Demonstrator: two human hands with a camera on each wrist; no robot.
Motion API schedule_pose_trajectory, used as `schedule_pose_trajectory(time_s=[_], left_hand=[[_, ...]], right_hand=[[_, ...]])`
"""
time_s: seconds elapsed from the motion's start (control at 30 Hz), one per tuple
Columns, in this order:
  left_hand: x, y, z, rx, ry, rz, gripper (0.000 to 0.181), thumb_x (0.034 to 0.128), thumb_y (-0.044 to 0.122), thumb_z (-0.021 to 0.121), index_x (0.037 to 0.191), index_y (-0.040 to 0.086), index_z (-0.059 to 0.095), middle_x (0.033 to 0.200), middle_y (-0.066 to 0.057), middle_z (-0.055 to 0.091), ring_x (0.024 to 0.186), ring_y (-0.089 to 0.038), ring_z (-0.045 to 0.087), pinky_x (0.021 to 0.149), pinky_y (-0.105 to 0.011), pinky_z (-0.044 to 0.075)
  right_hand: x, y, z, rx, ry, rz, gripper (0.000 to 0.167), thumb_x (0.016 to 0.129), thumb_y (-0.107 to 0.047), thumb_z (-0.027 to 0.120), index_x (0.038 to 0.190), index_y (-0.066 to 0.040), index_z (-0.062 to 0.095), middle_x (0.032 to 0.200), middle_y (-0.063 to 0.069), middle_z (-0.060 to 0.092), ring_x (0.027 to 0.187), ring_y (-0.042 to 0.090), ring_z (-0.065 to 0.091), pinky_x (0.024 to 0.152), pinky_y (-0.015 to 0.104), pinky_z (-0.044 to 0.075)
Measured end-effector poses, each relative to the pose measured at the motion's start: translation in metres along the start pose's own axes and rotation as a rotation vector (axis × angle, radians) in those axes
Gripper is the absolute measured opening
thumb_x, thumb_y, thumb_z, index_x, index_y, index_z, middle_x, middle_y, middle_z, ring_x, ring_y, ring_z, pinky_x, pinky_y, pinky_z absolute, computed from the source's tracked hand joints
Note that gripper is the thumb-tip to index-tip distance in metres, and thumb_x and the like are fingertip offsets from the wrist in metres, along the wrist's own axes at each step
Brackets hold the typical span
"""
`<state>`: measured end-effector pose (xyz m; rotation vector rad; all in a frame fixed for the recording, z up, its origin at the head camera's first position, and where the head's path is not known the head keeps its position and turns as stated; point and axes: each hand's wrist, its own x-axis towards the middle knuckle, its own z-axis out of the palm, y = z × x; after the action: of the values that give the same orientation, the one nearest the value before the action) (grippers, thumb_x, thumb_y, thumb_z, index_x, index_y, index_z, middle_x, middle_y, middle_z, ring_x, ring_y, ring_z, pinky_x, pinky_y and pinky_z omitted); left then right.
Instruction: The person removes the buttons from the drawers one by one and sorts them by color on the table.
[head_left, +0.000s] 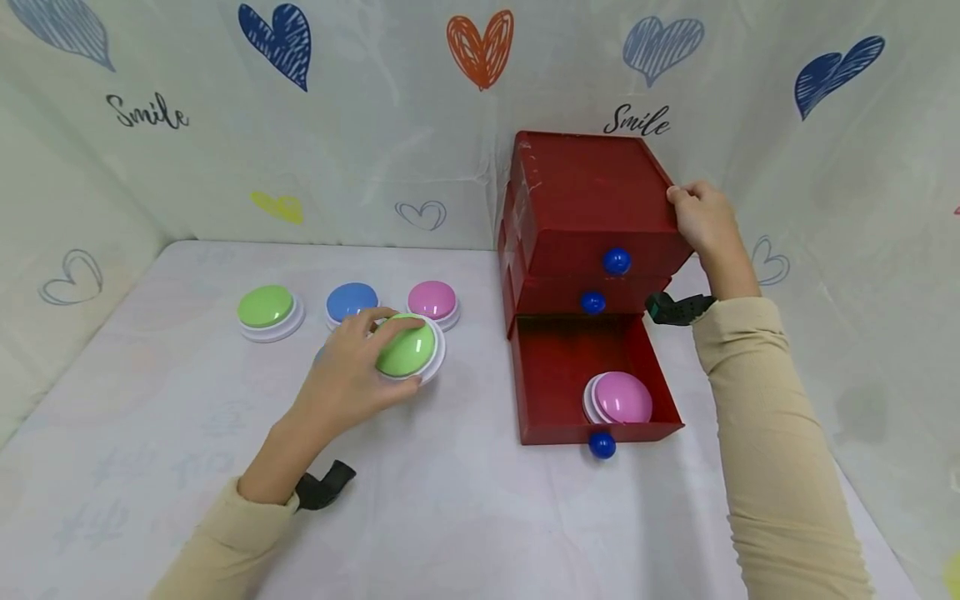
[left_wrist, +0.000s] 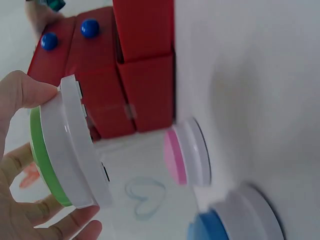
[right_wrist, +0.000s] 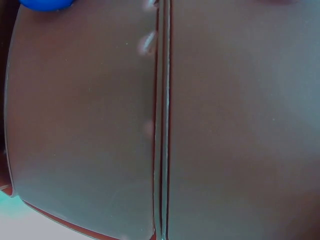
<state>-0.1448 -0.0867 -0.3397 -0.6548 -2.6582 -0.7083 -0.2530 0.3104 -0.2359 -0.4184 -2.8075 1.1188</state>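
My left hand (head_left: 348, 367) grips a green-domed push button (head_left: 406, 350) with a white base, tilted and raised above the table. In the left wrist view, thumb and fingers hold the button (left_wrist: 65, 145) by its rim. My right hand (head_left: 705, 218) holds the upper right edge of a red drawer cabinet (head_left: 592, 179); some of its fingers are hidden. The cabinet's bottom drawer (head_left: 551, 358) stands pulled out, with a pink push button (head_left: 624, 397) tilted inside, near the front. Cabinet panels (right_wrist: 90, 125) fill the right wrist view.
On the white table, left of the cabinet, are a green button (head_left: 266, 308), a blue button (head_left: 351, 300) and a pink button (head_left: 432, 300). Another blue piece is mostly hidden behind my left hand. Blue knobs (head_left: 617, 262) front the drawers. A cloth with hearts hangs behind.
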Motion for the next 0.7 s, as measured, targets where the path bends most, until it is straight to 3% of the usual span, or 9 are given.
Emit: schedule_pose_trajectory(time_s=[0.37, 0.7], left_hand=[[-0.028, -0.033, -0.030, -0.015, 0.082, -0.179, 0.054, 0.0680, 0.021, 0.075, 0.119, 0.020, 0.058, 0.121, -0.017, 0.050, 0.111, -0.039, 0.044, 0.075, -0.056, 0.044], [-0.041, -0.057, -0.048, 0.018, 0.073, -0.284, 0.057, 0.0705, 0.022, 0.076, 0.123, 0.017, 0.055, 0.127, -0.021, 0.045, 0.105, -0.044, 0.041, 0.070, -0.057, 0.041]], right_hand=[[-0.001, -0.002, 0.001, -0.010, 0.014, -0.012, 0.055, 0.098, -0.044, 0.026, 0.133, -0.004, 0.040, 0.110, 0.012, 0.049, 0.088, 0.016, 0.050, 0.082, 0.037, 0.045], [0.000, -0.001, 0.000, -0.010, 0.006, -0.007, 0.054, 0.098, -0.044, 0.026, 0.133, -0.005, 0.040, 0.109, 0.011, 0.050, 0.087, 0.015, 0.051, 0.080, 0.035, 0.046]])
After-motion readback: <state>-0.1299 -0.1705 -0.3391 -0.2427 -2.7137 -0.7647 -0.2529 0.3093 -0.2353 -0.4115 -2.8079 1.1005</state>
